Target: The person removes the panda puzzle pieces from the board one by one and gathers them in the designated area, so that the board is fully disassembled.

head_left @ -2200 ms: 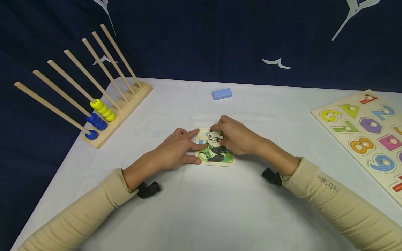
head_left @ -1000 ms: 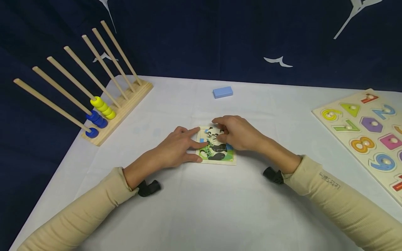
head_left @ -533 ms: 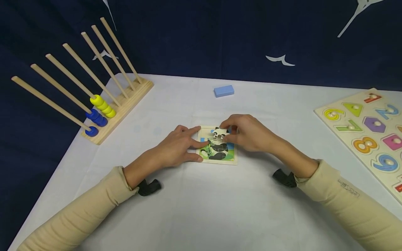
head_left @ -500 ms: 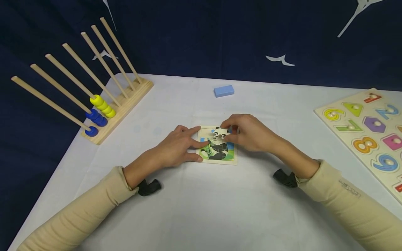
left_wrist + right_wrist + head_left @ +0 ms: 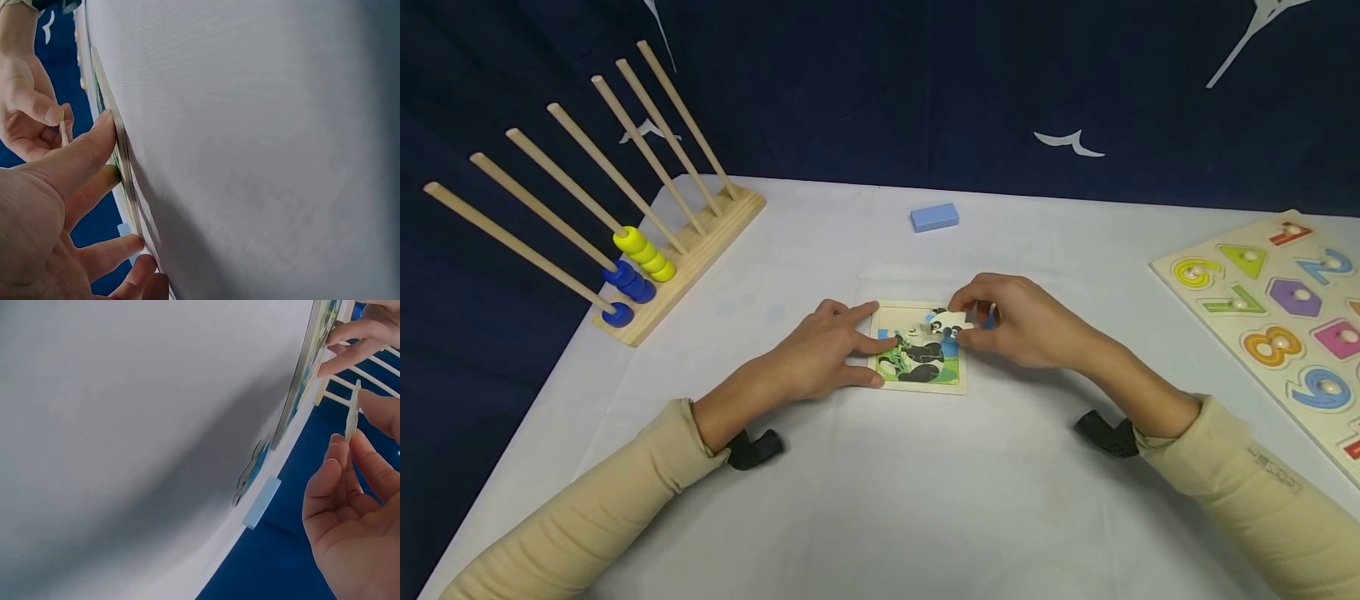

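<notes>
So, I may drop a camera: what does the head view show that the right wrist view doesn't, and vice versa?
Only head: the number board, yellow beads, blue beads, and the panda face on the held piece.

Only right wrist: that piece edge-on, and the long edge of a loose piece beside the panda puzzle.

Both: right hand, left hand, panda puzzle, blue block, abacus rods.

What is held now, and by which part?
A black-and-white wooden panda-face puzzle piece, pinched at its edges by the right hand; the left hand touches the pale square wooden board.
</notes>
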`<state>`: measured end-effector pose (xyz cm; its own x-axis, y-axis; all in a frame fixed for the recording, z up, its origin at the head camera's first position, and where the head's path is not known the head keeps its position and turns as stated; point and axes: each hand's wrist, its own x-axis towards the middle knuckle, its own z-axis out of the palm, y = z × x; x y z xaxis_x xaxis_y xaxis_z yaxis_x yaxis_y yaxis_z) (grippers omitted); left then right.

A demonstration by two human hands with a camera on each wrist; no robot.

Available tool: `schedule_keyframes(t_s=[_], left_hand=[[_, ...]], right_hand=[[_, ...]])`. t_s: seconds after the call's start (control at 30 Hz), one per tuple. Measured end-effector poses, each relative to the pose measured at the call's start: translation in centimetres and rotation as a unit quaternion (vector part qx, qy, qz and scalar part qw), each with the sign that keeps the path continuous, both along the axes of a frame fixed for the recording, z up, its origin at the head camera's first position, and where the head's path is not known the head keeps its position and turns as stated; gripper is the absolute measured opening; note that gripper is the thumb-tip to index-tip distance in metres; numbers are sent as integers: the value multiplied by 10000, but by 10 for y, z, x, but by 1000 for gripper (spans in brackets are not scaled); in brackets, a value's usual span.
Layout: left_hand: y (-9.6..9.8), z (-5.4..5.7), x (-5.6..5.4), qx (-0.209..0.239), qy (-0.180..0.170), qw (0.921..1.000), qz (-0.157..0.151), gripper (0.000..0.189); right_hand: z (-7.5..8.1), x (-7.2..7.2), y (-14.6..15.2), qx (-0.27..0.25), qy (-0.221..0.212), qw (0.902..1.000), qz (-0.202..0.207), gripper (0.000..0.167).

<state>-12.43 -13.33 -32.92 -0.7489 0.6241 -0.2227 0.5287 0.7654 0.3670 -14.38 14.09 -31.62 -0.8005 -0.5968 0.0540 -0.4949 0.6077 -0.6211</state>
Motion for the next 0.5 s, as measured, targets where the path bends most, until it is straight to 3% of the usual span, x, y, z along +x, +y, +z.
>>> schedule_keyframes(t_s=[0.5], left_hand=[[0, -1, 0, 37, 43, 10000, 45, 52]], right_hand=[[1, 7, 33, -49, 150, 9998, -109, 27]])
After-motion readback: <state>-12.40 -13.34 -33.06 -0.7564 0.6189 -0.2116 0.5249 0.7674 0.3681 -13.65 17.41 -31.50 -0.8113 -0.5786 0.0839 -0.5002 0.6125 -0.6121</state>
